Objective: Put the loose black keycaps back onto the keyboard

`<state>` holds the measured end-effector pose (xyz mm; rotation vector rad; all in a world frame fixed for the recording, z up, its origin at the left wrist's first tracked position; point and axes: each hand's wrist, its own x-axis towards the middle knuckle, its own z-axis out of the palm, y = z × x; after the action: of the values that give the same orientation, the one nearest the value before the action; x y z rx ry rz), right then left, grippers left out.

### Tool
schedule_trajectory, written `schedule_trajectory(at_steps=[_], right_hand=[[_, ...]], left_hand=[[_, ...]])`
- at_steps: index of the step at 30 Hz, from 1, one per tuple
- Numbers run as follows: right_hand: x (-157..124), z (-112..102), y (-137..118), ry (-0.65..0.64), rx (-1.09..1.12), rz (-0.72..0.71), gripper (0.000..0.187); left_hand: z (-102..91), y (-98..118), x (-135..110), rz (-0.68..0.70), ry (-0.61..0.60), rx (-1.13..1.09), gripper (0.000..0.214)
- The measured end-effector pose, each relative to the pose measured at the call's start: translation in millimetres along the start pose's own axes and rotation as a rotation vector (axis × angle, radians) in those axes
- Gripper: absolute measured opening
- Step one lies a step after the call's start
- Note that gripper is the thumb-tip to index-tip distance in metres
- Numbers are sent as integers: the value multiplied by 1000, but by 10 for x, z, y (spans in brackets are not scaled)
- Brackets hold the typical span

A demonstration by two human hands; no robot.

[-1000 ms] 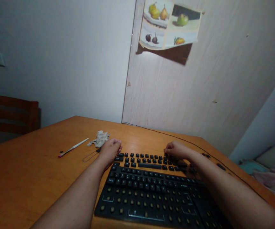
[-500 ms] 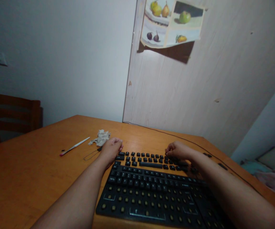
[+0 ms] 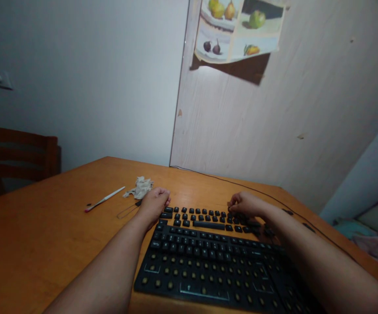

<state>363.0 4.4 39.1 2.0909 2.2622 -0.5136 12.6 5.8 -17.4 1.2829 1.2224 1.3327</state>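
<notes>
My left hand (image 3: 156,203) rests on its side on the table, fingers curled in a loose fist beside the left end of loose keycaps; anything inside it is hidden. My right hand (image 3: 244,204) is over the right end of the same rows, fingertips pinched together at a black keycap (image 3: 231,214). The loose keycaps (image 3: 205,217) lie in rows, among them a long space bar (image 3: 208,225). Nearer to me is a black keyboard (image 3: 205,270). Its upper rows bear keycaps; several lower rows show bare yellowish stems. My right forearm covers its right end.
A crumpled grey cloth (image 3: 141,187) and a wire loop tool (image 3: 128,211) lie by my left hand. Farther left is a white toothbrush-like stick (image 3: 107,198) near a small dark piece (image 3: 88,204). A black cable (image 3: 221,176) runs along the table's back.
The view has shifted slightly. Both hands stay in nearly the same places, the right one still pinching at the row's right end. The keycaps show no clear change.
</notes>
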Motion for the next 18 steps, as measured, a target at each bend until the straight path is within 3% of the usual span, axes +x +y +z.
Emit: schedule_trajectory(at_steps=[9,18], right_hand=[[10,35,-25,27,-23,8,26],[-212,-46,-119,214,23,-31,19]], left_hand=[[10,19,-8,-12,13,-19,28],[-1,-13,15,1,1,-21,29]])
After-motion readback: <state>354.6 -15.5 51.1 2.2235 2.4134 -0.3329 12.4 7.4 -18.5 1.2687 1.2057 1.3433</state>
